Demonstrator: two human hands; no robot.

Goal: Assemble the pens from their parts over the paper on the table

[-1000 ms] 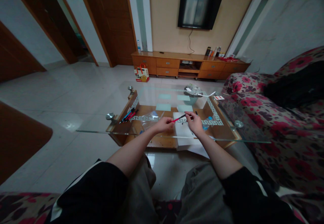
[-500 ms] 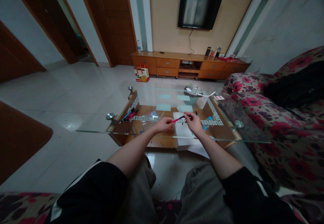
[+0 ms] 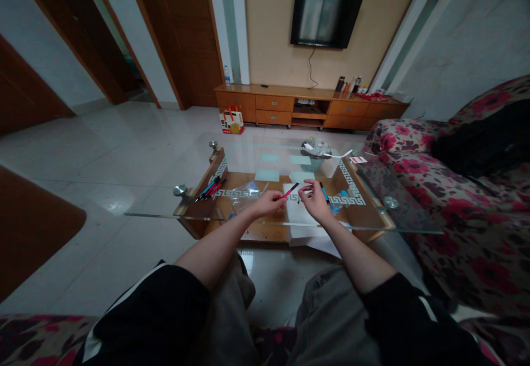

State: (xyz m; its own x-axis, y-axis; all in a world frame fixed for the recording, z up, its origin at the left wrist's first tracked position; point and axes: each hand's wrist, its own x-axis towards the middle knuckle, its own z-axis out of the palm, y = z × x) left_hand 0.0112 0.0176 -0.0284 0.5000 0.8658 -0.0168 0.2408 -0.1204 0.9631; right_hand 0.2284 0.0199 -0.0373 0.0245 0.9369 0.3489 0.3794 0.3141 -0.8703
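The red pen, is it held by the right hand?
No, the red pen is held at its near end by the left hand, while the right hand is apart from it.

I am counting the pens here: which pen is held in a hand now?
The red pen, held by the left hand. The blue pen lies by the right hand; the other pens lie bunched far left.

Over on the far wall hangs a dark television (image 3: 327, 16), and below it runs a long wooden cabinet (image 3: 308, 106) with a red-and-white bag (image 3: 232, 120) standing on the floor against it. To the right sits a floral sofa (image 3: 467, 189), dark clothing (image 3: 484, 142) heaped on it. Pale floor tiles (image 3: 124, 150) gleam.
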